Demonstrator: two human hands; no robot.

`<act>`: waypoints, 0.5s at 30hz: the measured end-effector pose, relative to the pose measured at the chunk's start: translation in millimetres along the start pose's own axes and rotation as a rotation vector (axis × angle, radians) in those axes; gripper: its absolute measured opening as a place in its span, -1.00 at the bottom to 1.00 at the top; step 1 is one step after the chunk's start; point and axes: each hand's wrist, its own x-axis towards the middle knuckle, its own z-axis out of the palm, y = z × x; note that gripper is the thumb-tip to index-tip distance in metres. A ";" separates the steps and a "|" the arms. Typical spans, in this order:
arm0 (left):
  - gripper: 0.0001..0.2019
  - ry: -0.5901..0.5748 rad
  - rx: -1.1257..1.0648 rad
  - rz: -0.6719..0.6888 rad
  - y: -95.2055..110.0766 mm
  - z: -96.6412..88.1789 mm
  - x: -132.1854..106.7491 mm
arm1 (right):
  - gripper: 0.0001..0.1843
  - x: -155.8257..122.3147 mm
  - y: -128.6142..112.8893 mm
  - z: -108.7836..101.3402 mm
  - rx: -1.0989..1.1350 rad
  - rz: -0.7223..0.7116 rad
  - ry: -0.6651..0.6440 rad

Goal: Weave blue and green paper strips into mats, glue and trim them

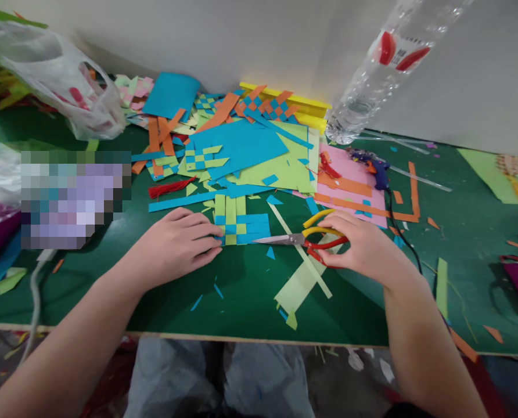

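Observation:
A woven paper piece point(241, 226) of blue and light green strips lies on the green table, green ends pointing up and blue ends to the right. The fingertips of my left hand point(184, 241) hold its left edge, close together; the thumb is hidden. In my right hand point(350, 241) are scissors point(305, 238) with yellow and red handles. Their blades point left and look nearly together, tips at the weave's lower right edge. Beneath the scissors lie a pale green paper piece point(291, 293) and a thin pale strip point(320, 281). Small blue scraps point(271, 253) lie close by.
Blue and green paper sheets point(241, 148) are piled behind, with a red tassel point(169, 187) beside them. A glue gun point(378, 171) rests on pink paper point(350, 168). A clear plastic bottle point(372, 87) stands behind right, a plastic bag point(89, 104) behind left. A cable point(36, 290) crosses the left.

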 end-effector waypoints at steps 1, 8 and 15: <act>-0.91 -0.001 -0.004 -0.001 0.1 0.2 -0.2 | -0.66 -0.4 0.5 -1.6 0.006 0.003 -0.007; -0.93 0.008 -0.017 0.001 0.1 -0.1 -0.4 | -0.67 -3.7 2.4 -9.9 0.014 0.043 0.004; -0.93 -0.004 -0.019 0.004 -0.2 -0.6 0.3 | -0.68 0.7 -10.8 6.6 -0.018 -0.043 0.022</act>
